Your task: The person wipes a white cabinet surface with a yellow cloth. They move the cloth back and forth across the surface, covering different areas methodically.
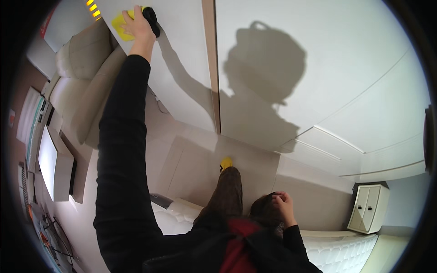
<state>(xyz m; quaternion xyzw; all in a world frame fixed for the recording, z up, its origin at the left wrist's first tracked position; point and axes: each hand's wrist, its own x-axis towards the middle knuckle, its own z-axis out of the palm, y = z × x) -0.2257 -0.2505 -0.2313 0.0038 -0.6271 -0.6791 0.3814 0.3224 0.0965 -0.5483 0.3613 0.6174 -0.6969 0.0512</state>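
Note:
A yellow cloth lies flat under my left hand, which presses it against a white panel at the top left. Beside the fingers, a black item touches the same hand; its kind cannot be made out. My left arm is stretched far out in a black sleeve. My right hand hangs low near my right knee, its fingers loosely curled, with no object visible in it. The shadow of my head and arm falls across the white panels, which a wood-coloured strip divides.
A beige sofa stands on the left, near a low table. White quilted padding runs behind my legs. At the lower right is a small white cabinet. My foot in a yellow shoe is on the tiled floor.

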